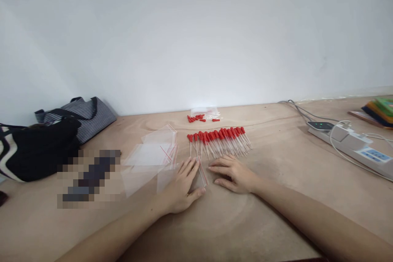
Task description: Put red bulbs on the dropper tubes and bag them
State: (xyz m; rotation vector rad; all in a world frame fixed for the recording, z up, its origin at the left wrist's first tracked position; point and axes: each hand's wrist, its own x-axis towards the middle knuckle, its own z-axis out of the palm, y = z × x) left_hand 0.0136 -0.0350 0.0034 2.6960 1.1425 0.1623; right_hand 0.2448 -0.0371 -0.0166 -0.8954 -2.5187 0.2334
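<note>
The clear zip bag (pixel 197 177) lay near the centre of the frame, just below the row of red-bulbed droppers (pixel 225 137), its red seal strip slanting down its right side. Your left hand (pixel 183 190) lay over it, fingers slightly apart and thumb spread toward the strip, pinching nothing that showed. Your right hand (pixel 235 175) rested just below the droppers, its fingers close together and its thumb held apart; whether they touched the dropper tips, you could not tell. More clear bags (pixel 149 153) overlapped at centre left, and loose red bulbs (pixel 196 118) lay above the row. On the counter (pixel 285 155), a black bag (pixel 43 151) and a striped bag (pixel 95 120) stood at the left, a white power strip (pixel 346 143) at the right.
</note>
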